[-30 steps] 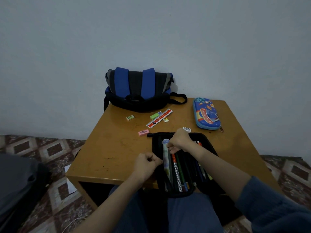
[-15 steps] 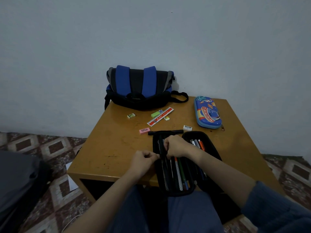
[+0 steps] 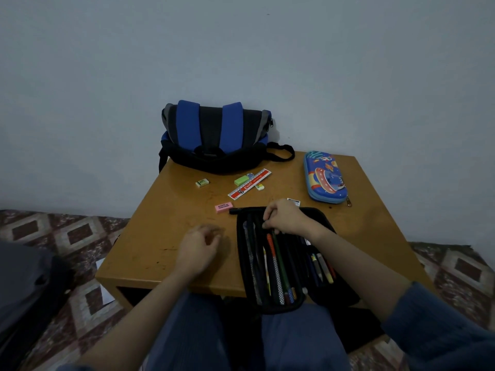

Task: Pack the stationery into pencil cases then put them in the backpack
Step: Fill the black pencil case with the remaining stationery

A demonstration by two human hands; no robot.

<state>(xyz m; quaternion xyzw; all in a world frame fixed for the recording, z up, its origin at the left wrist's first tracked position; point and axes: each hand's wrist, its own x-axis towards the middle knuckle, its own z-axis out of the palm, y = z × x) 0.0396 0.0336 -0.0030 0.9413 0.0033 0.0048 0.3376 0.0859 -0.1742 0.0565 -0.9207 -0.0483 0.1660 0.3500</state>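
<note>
A black pencil case (image 3: 242, 253) lies open at the table's near edge, with several pens and pencils (image 3: 278, 269) in its loops. My right hand (image 3: 285, 216) rests on its far end, fingers curled down among the pen tops. My left hand (image 3: 199, 249) hovers over the table left of the case, fingers loosely curled, holding nothing. A red ruler (image 3: 249, 184), a green eraser (image 3: 242, 180), a pink eraser (image 3: 223, 207) and small white erasers (image 3: 202, 182) lie loose. A blue printed pencil case (image 3: 324, 180) lies shut at the right. The blue-black backpack (image 3: 214, 137) stands against the wall.
The small wooden table (image 3: 166, 236) stands on a patterned floor. A black pen (image 3: 238, 210) lies by the case's far left corner, and a white eraser (image 3: 293, 201) sits beyond my right hand. A dark bag (image 3: 24, 290) is on the floor at left.
My left hand let go of the case's left edge and moved left over the table. My right hand slid a light-coloured pen into the case and now sits at its far end.
</note>
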